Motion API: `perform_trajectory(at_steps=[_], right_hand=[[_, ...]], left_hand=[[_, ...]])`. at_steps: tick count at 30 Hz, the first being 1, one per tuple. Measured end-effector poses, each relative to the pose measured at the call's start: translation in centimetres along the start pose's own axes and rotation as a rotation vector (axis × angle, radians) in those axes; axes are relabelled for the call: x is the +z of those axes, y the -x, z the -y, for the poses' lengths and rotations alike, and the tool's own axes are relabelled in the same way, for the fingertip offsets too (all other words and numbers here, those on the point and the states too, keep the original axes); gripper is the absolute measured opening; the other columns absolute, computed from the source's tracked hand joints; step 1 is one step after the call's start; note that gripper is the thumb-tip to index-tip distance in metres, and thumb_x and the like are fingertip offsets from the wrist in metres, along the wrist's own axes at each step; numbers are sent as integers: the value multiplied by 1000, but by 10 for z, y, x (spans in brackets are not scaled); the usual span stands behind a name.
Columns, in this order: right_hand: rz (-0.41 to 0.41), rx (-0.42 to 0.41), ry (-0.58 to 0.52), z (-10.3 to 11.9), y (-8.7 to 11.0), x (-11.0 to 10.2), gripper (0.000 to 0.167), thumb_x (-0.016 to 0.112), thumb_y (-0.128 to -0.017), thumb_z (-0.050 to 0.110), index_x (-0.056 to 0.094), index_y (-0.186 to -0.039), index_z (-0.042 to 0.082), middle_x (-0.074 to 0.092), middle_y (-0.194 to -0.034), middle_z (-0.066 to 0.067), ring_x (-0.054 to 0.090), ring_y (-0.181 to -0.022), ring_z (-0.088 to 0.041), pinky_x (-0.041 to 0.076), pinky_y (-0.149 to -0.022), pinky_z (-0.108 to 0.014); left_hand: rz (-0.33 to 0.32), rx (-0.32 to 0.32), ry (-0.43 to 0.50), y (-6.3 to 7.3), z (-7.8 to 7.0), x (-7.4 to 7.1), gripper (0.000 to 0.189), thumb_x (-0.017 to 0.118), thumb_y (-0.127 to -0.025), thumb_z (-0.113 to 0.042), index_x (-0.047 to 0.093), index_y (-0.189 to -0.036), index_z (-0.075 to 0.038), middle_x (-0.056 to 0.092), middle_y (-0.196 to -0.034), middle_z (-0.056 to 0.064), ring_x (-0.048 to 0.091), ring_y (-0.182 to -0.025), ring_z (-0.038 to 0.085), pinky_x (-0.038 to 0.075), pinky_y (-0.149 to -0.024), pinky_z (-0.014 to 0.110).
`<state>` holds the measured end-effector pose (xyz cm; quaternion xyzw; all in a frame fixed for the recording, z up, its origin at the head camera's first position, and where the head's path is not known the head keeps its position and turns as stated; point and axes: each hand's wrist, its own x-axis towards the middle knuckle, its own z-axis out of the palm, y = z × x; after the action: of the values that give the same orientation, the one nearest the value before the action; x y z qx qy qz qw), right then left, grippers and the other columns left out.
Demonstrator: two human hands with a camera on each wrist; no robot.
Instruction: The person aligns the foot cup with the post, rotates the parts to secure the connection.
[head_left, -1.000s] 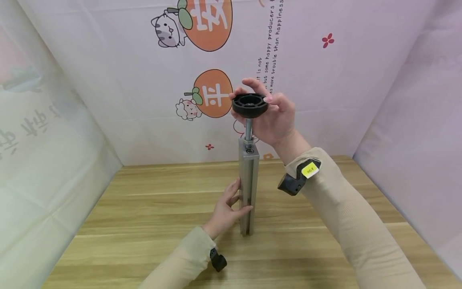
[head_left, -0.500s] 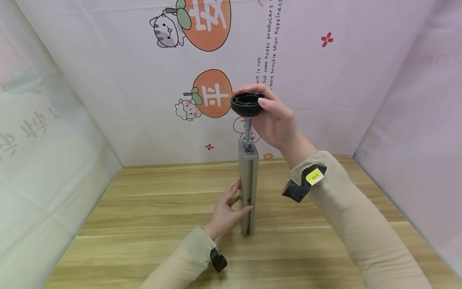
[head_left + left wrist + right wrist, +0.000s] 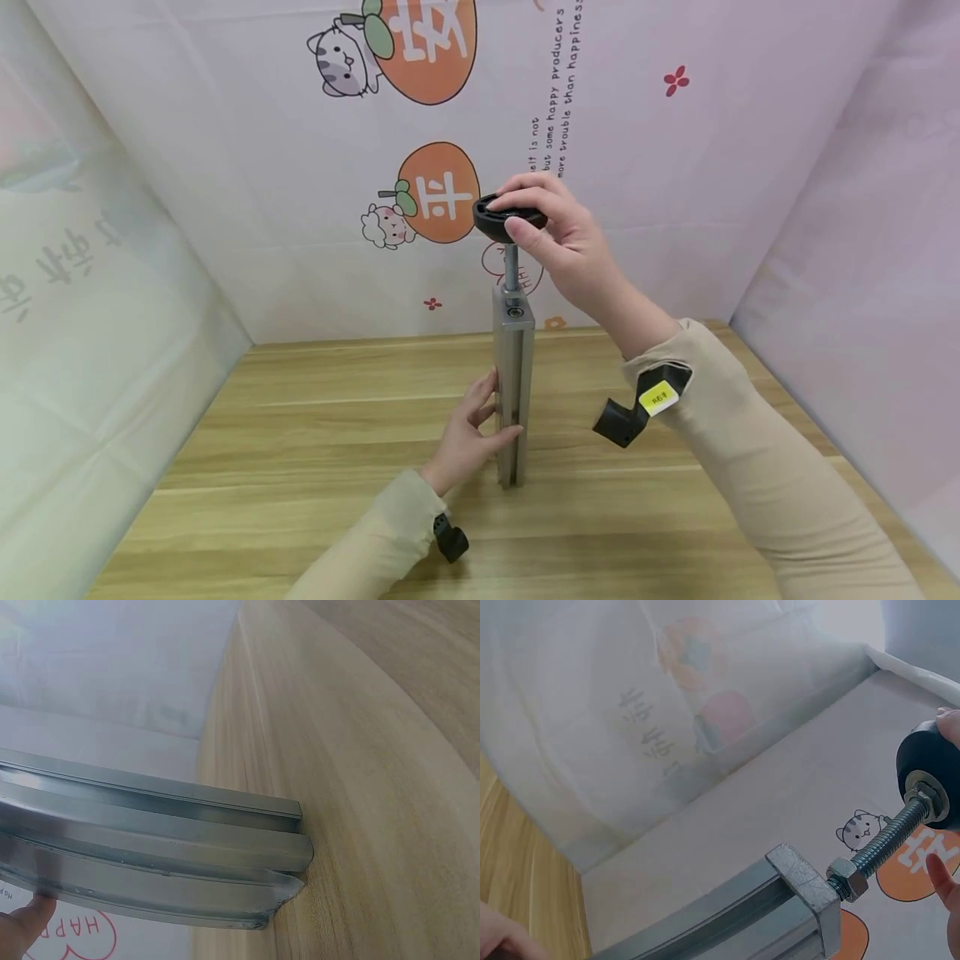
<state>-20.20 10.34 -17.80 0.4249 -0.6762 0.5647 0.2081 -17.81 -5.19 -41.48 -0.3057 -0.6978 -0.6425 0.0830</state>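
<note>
right hand [image 3: 564, 240] gripping black foot [image 3: 492, 225], left hand [image 3: 463, 440] holding metal bar [image 3: 512, 362]

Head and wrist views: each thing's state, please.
Silver grooved metal profile: upright on brown wood-grain table.
Silver threaded rod: rising from profile's top.
Silver hexagonal nut: low on rod.
Round black foot: atop rod.
Left hand: gripping profile.
Right hand: gripping foot.
White printed cloth: upright behind table.

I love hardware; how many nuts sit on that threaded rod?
2: a lower nut near the metal bar, an upper nut under the black foot; others may be hidden.
</note>
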Motion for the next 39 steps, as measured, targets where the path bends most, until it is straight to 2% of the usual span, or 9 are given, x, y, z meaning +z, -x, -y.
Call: perform_trajectory(at_steps=[2,4,10,13,18,22,32,36,39], right_hand=[[-11,-36,133,2,1,0,20,53,-91,1,63,-107,-5,51,-118,-13,46,-111,-19,47,-88,-26],[-28,-75,252,3,1,1,19,57,-89,4,66,-106,-1,52,-117,-16,45,-111,-19,43,-88,-29],[-73,-206,462,6,-2,5,17,66,-85,11,70,-101,3,56,-106,-17,40,-100,-30,33,-79,-33],[-97,-241,535,9,-4,7,19,70,-83,14,71,-98,3,56,-100,-17,38,-94,-32,31,-75,-33],[-141,-237,658,13,-5,10,22,73,-82,22,72,-95,5,55,-96,-15,37,-91,-32,32,-74,-37],[-182,-252,753,15,-6,13,25,74,-80,29,73,-93,6,55,-93,-15,39,-87,-33,32,-75,-42],[-234,-281,786,13,-10,13,26,74,-78,32,75,-86,8,56,-85,-13,39,-80,-32,31,-69,-40],[-227,-293,752,12,-8,11,26,73,-79,30,74,-87,5,57,-87,-14,39,-82,-33,31,-69,-39],[-224,-286,696,12,-6,10,27,75,-78,28,73,-88,3,57,-91,-15,40,-86,-33,32,-72,-37]], left_hand=[[2,-10,4,0,-1,-1,85,69,-81,7,24,-150,-13,31,-147,21,39,-130,30,45,-100,40],[3,-6,9,0,-1,-1,86,69,-80,8,24,-150,-17,31,-147,21,39,-130,31,45,-99,40],[0,24,5,1,0,-1,95,69,-79,10,24,-142,-46,30,-147,23,36,-129,2,45,-100,41],[2,51,3,0,0,0,96,69,-79,10,25,-142,-46,30,-147,24,36,-128,-3,45,-99,39],[6,110,-8,-1,0,0,95,69,-79,10,25,-147,-39,31,-145,24,35,-129,0,46,-99,40],[11,119,-13,-1,0,0,95,69,-79,10,25,-147,-40,31,-146,23,35,-130,0,45,-100,39],[10,113,-12,-1,1,1,98,69,-78,11,25,-144,-47,32,-145,23,36,-129,0,46,-99,37],[10,95,-5,-1,1,1,98,69,-78,11,25,-143,-47,32,-145,21,36,-129,-1,45,-100,38],[5,96,1,-1,1,1,98,69,-78,11,26,-143,-47,32,-146,20,37,-128,-1,45,-100,30]])
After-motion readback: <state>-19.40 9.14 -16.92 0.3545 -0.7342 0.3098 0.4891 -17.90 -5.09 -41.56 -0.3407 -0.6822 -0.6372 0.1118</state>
